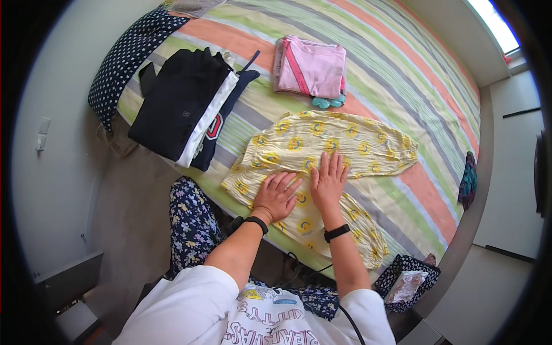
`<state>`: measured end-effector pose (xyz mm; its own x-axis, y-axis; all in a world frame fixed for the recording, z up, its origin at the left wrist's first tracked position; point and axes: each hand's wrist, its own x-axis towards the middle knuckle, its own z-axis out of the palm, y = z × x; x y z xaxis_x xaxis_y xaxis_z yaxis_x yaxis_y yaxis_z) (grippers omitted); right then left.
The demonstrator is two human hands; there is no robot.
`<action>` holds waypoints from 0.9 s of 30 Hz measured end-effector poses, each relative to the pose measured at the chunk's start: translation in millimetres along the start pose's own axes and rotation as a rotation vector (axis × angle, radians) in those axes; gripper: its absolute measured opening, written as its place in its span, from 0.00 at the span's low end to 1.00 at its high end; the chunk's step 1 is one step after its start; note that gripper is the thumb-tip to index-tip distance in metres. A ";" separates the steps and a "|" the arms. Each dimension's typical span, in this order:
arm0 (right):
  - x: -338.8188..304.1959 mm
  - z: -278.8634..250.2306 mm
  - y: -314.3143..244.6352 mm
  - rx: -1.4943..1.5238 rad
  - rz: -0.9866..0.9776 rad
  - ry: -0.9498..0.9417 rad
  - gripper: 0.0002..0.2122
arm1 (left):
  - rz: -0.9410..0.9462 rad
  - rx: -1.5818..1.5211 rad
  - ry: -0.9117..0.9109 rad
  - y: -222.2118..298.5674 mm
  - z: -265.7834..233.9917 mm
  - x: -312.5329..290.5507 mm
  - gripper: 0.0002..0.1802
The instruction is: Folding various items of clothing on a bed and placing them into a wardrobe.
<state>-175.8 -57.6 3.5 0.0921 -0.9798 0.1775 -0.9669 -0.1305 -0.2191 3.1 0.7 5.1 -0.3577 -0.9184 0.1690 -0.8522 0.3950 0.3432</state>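
Observation:
Yellow trousers [362, 150] with a smiley print and gathered cuffs lie spread on the bed, waistband to the left, legs to the right. My left hand [277, 196] rests on them near the waistband, fingers a little apart and palm down. Just to its right my right hand [329, 181] lies flat near the middle of the trousers, fingers stretched out. Neither hand grips the cloth. The near leg runs partly under my right forearm and reaches the bed's front edge.
A pile of folded dark and white clothes [178, 106] lies at the left. Beyond the trousers sits a folded pink pile [315, 66]. The striped bed [425, 190] fills the middle. A dark patterned cloth [468, 181] hangs at its right edge; a black patterned bag [391, 270] sits near right.

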 end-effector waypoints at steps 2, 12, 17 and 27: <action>-1.2 3.8 -1.2 0.008 -0.010 0.031 0.26 | 0.022 0.014 0.032 -1.9 -3.1 0.3 0.29; -4.3 4.3 -3.3 0.018 -0.012 0.085 0.25 | -0.618 -0.080 0.500 -83.9 -66.9 51.8 0.22; -1.5 8.7 2.8 0.001 0.015 0.058 0.25 | -0.959 -0.438 -0.181 -118.0 -69.0 101.3 0.29; 0.0 8.4 -1.8 -0.011 0.019 0.051 0.26 | -0.583 -1.484 0.453 -134.1 -35.2 97.9 0.33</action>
<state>-172.0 -58.7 -4.2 0.0612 -0.9731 0.2223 -0.9709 -0.1097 -0.2129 95.7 -141.4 8.2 0.2181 -0.9654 -0.1432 0.3549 -0.0583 0.9331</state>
